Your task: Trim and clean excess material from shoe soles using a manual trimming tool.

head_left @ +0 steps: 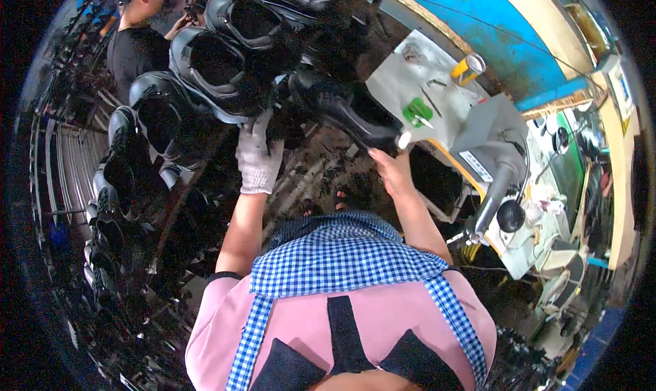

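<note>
My right hand [394, 174] is bare and grips the near end of a black shoe [352, 111] beside the worktable. Its thumb lies along the shoe's edge, while the other fingers are mostly hidden. My left hand [260, 160], in a whitish knitted glove, reaches up beneath the racked shoes. Its fingers are stretched out, their tips by the sole edge of a black shoe [212, 66]. Dark shapes just right of the glove are too dim to make out. A small white round thing [404, 139] shows above my right hand.
More black shoes [160, 111] line the rack, curving down the left. To the right stands a grey worktable [393, 76] with a green holder [417, 111], a yellow can [467, 70] and a grey machine [492, 135]. A co-worker in black [140, 49] is at the far left.
</note>
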Tool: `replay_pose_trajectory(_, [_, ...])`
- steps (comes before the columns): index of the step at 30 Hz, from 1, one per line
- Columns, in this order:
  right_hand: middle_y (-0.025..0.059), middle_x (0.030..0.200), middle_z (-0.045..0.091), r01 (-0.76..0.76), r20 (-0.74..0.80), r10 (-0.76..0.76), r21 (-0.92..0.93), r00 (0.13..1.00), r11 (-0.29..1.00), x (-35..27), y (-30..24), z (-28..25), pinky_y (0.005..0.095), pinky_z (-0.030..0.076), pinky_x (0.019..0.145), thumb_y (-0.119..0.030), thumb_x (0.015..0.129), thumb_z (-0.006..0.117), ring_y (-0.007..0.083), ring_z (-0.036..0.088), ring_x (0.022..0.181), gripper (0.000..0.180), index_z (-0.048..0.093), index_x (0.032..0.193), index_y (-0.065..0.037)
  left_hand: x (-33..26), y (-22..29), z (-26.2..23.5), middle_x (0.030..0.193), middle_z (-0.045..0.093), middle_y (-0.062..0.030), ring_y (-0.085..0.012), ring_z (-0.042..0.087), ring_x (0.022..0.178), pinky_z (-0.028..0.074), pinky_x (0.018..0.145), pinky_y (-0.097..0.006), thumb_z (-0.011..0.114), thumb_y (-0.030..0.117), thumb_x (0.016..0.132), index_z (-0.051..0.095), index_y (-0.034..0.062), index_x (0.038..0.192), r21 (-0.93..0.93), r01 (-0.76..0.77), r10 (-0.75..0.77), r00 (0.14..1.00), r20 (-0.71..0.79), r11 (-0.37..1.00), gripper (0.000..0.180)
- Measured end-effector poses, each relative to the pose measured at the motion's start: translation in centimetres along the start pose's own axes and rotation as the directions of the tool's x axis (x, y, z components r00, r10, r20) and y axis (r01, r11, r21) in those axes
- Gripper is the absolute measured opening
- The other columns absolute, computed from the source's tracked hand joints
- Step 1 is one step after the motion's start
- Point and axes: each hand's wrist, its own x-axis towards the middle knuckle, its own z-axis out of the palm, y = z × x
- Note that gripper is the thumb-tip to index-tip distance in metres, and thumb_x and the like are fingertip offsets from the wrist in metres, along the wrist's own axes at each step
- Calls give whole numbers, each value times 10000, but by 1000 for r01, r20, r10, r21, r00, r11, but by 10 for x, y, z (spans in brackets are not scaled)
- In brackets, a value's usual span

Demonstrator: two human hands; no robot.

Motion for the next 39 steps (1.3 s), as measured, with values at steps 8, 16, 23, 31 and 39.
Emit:
replay_pose_trajectory(8, [63,965,647,-15,160,43,-168,986,986,123,85,74,226,396,521,-129,729,797,71,533,627,713,409,1327,-121,17,-22,-7,1266,528,-97,-322,502,1152,413,973,-460,689,314,718,583,131,1175,711,-4,-325,887,327,703,504])
replay_pose_trajectory(16, [89,1215,553,38,133,37,-519,990,854,129,138,46,361,393,942,-313,855,676,209,521,1106,708,325,1434,-106,0,-70,-1,1149,622,-67,-277,572,1071,465,910,-399,645,269,791,594,153,1192,462,-33,-97,962,254,886,420])
replay_pose_trajectory(23, [48,1165,566,-173,13,216,-552,976,816,134,113,72,277,365,485,-283,958,516,129,545,603,518,338,1433,-177,15,-35,-3,1111,642,-67,-261,546,1116,353,1029,-410,673,224,729,654,100,1076,448,-235,36,911,410,862,369])
replay_pose_trajectory(31, [-57,652,498,-448,226,539,-353,811,821,69,86,70,210,163,352,-552,886,546,36,299,391,515,526,1197,-142,-10,-49,11,1024,654,-139,-318,602,990,439,942,-436,712,86,680,670,46,1006,67,-36,37,999,-2,997,331])
replay_pose_trajectory(39, [47,1115,605,-736,701,509,34,500,676,10,129,36,279,465,610,-623,906,392,161,603,816,598,506,1274,-166,-54,4,11,991,630,-139,-335,574,1004,380,1020,-483,703,112,664,624,51,978,-24,-178,179,961,212,984,329])
